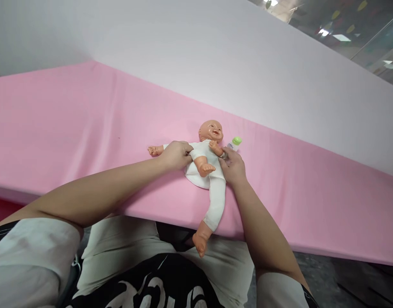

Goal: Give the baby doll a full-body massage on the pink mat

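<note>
Doll (206,159) lies face-up at the pink desk (87,128) near edge, left hand (176,155) fingers gripping its white garment at the shoulder, right hand (233,167) fingers pinching its other side; looks light, hard plastic limbs, soft cloth, best held by torso.

Both arms bare, reaching fwd from short white sleeves. Left arm runs in from lower left, nearly straight, forearm angled up and to the right; left hand (176,155) palm down, fingers curled into a loose pinch, knuckles up. Right arm comes up from lower right, elbow bent a bit, forearm slanting up and leftward; right hand (233,166) palm down, fingers bent, tips pressed down in a grip. Hands near each other, not touching, wrists level w/ each other
</note>
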`<state>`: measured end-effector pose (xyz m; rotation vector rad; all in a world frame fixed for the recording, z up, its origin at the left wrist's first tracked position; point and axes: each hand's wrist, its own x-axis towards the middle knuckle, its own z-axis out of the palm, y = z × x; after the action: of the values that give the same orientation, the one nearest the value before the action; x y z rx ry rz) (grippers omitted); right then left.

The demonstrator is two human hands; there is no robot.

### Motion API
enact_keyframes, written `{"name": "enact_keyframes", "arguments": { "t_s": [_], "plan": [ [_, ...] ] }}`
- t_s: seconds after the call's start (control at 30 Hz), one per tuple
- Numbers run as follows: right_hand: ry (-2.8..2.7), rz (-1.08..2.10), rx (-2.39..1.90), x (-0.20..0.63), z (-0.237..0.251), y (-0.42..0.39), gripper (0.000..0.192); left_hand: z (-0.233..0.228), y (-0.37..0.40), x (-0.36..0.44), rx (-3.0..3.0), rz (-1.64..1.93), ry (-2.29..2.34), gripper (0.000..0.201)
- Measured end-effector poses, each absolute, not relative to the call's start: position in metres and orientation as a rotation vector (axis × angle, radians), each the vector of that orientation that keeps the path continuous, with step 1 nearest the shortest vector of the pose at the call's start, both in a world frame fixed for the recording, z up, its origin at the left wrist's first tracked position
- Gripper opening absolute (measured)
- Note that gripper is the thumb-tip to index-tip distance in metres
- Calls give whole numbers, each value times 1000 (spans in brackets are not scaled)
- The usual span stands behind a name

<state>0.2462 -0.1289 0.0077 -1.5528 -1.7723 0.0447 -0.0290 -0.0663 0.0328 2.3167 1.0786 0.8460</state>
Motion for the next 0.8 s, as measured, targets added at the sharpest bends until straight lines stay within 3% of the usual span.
{"name": "enact_keyframes", "arguments": {
  "t_s": [0.33,0.47,0.6,0.8],
  "plan": [
    [-1045,229,-1654,314,2,-125,68,42,-92,-39,2332,969,234,11],
    [-1066,331,-1842,337,-6,-123,58,42,-109,-33,2422,759,-12,13],
    [-1122,334,-1957,344,-8,-121,45,40,-118,-26,2492,593,-83,19],
    [-988,288,-1711,324,2,-123,61,39,-106,-29,2356,744,80,21]
  ]
}}
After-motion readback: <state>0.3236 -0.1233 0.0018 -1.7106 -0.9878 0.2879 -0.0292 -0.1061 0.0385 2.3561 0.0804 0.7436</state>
